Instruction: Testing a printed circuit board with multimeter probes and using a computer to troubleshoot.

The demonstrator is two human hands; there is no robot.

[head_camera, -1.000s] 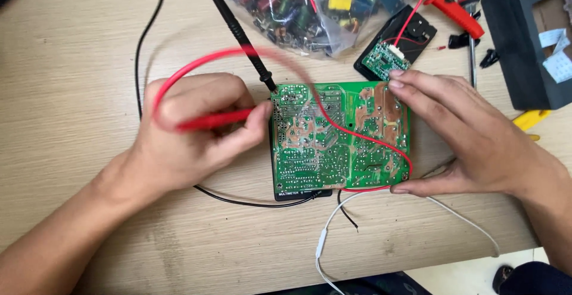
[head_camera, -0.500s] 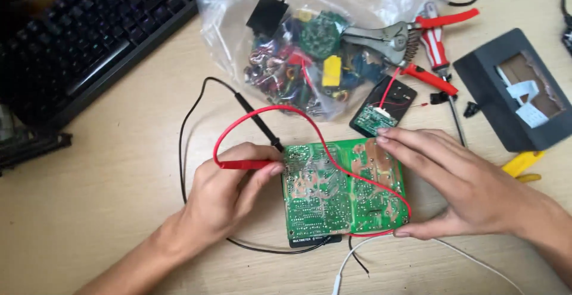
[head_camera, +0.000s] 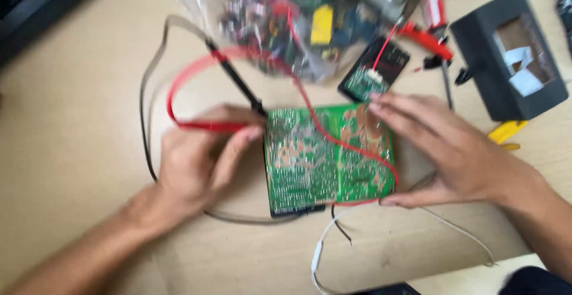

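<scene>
A green circuit board (head_camera: 325, 155) lies solder side up on the wooden table. My left hand (head_camera: 199, 158) grips a red test probe (head_camera: 208, 126) and a black test probe (head_camera: 235, 80), their tips at the board's left edge. A red lead (head_camera: 333, 137) loops across the board. My right hand (head_camera: 441, 149) rests on the board's right side, fingers at its top edge and thumb at its lower right corner. The picture is blurred by motion.
A clear plastic bag of electronic parts (head_camera: 286, 21) lies behind the board, a small green module on a black case (head_camera: 372, 72) beside it. Red-handled pliers (head_camera: 426, 27), a dark box (head_camera: 506, 57) and a yellow tool (head_camera: 506, 131) sit at right. White wires (head_camera: 322, 250) trail forward.
The view has swung down and closer, so the keyboard at upper left has almost left the picture. Both hands stay on the probes and board as before.
</scene>
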